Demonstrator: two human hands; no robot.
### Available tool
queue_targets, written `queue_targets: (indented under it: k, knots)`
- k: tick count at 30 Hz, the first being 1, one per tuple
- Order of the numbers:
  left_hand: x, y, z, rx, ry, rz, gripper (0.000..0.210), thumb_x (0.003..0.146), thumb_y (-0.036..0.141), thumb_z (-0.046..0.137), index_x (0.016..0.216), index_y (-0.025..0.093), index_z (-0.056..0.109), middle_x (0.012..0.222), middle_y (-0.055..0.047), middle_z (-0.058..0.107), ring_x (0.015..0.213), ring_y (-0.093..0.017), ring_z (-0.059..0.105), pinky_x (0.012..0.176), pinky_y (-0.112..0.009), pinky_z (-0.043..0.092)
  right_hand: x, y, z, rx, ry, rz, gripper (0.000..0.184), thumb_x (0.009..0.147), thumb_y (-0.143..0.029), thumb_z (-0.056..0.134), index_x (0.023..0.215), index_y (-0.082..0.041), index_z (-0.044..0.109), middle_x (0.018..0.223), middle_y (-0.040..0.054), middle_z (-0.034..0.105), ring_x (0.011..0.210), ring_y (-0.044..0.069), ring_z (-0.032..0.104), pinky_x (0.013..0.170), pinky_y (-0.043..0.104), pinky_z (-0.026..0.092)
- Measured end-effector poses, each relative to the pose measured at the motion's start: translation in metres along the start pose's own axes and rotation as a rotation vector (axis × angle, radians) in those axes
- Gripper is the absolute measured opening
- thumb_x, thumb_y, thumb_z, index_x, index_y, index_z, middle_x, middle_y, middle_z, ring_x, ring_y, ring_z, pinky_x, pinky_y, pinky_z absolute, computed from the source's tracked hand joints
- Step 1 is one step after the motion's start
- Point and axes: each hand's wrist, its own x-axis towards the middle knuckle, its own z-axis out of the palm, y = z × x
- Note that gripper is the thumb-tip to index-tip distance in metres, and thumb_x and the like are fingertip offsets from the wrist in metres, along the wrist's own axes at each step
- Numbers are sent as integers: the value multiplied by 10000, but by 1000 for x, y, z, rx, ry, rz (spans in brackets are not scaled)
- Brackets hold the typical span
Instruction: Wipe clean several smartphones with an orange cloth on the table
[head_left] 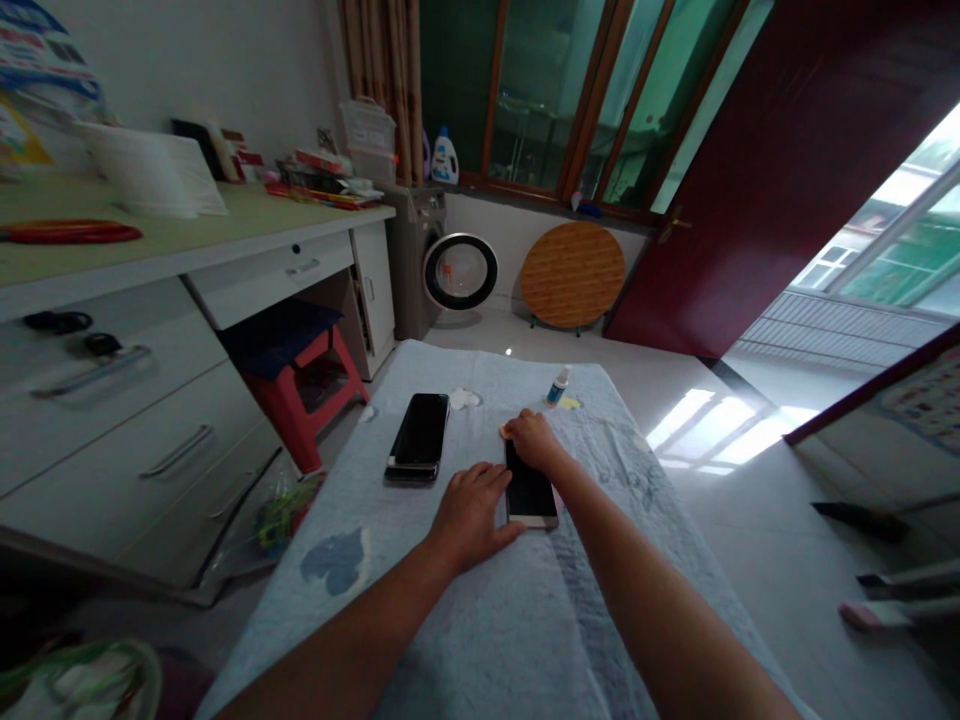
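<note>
A smartphone with a dark screen lies flat on the cloth-covered table. My left hand holds it in place, fingers at its left edge and thumb by its lower end. Over the far end of the screen, my right hand is closed on a small orange-tan pad, mostly hidden under the fingers. To the left lie stacked smartphones, the upper one with a black screen. Beyond my right hand stands a small spray bottle with a blue label. A pinkish item peeks out beside the phone's right edge.
A pale blue patterned cloth covers the table. Left are a desk with drawers and a red stool. Behind stand a washing machine with its door open and a round wooden tabletop. A dark red door is at right.
</note>
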Motion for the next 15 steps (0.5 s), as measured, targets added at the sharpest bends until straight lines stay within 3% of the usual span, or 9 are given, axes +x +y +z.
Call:
queue_targets:
  k: [5, 8, 12, 15]
  knots:
    - [0, -1, 3, 0, 16, 17, 683, 737, 492, 672, 1321, 187, 491, 1372, -96, 526, 1273, -294, 426, 1050, -454, 328, -15, 26, 2, 0, 51, 115, 328, 931, -136, 385, 1003, -154, 705, 938, 118, 621, 889, 182, 553, 801, 278, 356]
    - [1, -1, 3, 3, 20, 18, 686, 731, 489, 682, 1314, 177, 500, 1365, -100, 533, 1270, -296, 427, 1048, -454, 331, -25, 26, 8, 12, 103, 155, 332, 951, -162, 374, 993, -164, 703, 947, 106, 603, 893, 179, 532, 807, 275, 349]
    - [2, -3, 5, 8, 17, 31, 687, 730, 499, 687, 1313, 189, 497, 1352, -96, 544, 1265, -293, 429, 1044, -453, 337, -36, 13, 16, 55, 270, 87, 327, 972, -229, 378, 989, -177, 700, 940, 100, 584, 889, 188, 491, 839, 294, 345]
    - [2, -5, 6, 3, 22, 35, 680, 737, 510, 682, 1312, 205, 485, 1347, -91, 542, 1264, -292, 430, 1046, -451, 334, -46, 7, 18, 104, 315, 19, 298, 967, -230, 406, 1018, -205, 699, 956, 85, 582, 877, 186, 469, 835, 294, 356]
